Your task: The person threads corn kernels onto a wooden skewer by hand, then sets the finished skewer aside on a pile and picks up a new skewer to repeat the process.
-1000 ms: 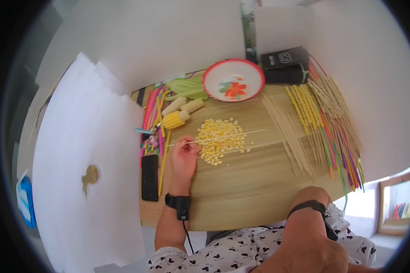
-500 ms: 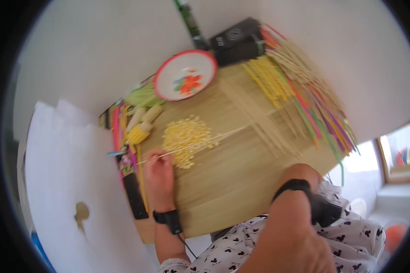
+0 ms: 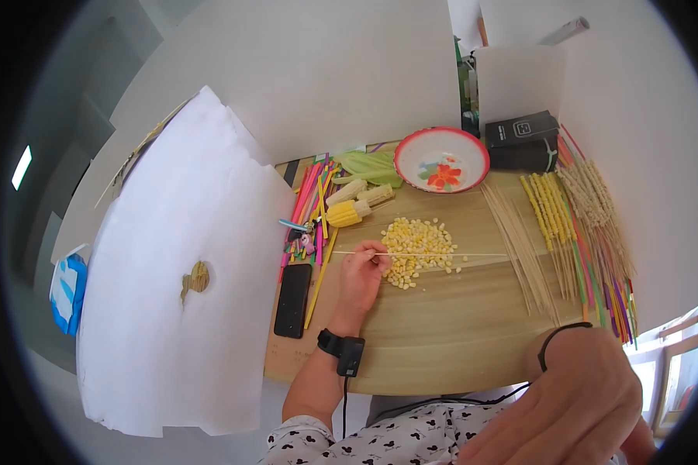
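My left hand (image 3: 362, 273) is closed, its thumb and fingers pinching a thin wooden skewer (image 3: 473, 255) near one end. The skewer lies almost level across a pile of loose yellow corn kernels (image 3: 416, 239), its bare tip pointing right. Raised close to the camera at the lower right, my right hand (image 3: 566, 395) shows its back. Its fingers stretch toward the lower edge, nothing visible in them, and the fingertips are cut off. Left of the pile lie a partly stripped corn cob (image 3: 347, 213) and bare cobs (image 3: 346, 192).
A red-rimmed bowl (image 3: 405, 172) stands behind the kernels. Loose skewers (image 3: 520, 240), kernel-threaded skewers (image 3: 547, 209) and coloured straws lie right. A phone (image 3: 293, 301), more straws (image 3: 306, 198) and green husks (image 3: 368, 165) are left. A black box (image 3: 522, 159) sits at the back; white panels (image 3: 349, 77) surround the table.
The camera view has turned and shifted, so the table appears farther right and more level. My right hand has come up into view near the camera. My left hand still grips the skewer.
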Demonstrator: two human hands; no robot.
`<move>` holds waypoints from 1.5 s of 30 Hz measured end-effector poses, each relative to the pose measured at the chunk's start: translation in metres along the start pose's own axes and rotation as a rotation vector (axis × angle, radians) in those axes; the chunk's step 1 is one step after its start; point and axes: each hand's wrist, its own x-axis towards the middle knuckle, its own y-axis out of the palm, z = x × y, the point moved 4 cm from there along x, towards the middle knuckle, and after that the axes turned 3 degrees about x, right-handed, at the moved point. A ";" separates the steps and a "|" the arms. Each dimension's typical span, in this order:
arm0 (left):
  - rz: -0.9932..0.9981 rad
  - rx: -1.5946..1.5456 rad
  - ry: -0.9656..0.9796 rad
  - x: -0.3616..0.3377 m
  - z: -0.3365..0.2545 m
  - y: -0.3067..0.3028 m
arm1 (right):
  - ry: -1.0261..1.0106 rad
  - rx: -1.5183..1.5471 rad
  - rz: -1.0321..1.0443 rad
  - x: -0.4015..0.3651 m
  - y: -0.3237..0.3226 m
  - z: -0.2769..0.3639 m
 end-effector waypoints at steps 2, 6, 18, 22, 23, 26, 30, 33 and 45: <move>0.037 -0.166 -0.051 0.000 -0.001 0.008 | 0.031 -0.018 0.027 -0.001 0.001 0.019; 0.057 -0.580 -0.176 0.005 0.039 -0.003 | -0.041 0.054 -0.139 -0.003 -0.019 0.043; 0.244 -0.093 0.152 -0.011 -0.082 0.022 | 0.153 0.421 -0.968 -0.065 -0.097 -0.062; 0.300 -0.060 0.237 0.001 -0.116 0.034 | 0.679 -0.587 -0.742 -0.059 -0.076 -0.099; 0.306 -0.058 0.239 0.007 -0.113 0.031 | 0.664 -0.849 -0.563 -0.057 -0.071 -0.106; 0.243 -0.249 0.205 0.021 -0.102 0.025 | 0.710 -1.097 -0.475 -0.058 -0.067 -0.113; 0.102 -0.370 0.167 0.030 -0.059 0.019 | 0.997 -0.981 -0.464 -0.061 -0.063 -0.126; 0.114 -0.295 0.134 0.032 -0.027 0.019 | 1.039 -1.064 -0.331 -0.075 -0.070 -0.145; -0.085 -0.057 0.209 0.039 0.020 0.012 | 1.125 -0.865 -0.581 -0.118 -0.118 -0.155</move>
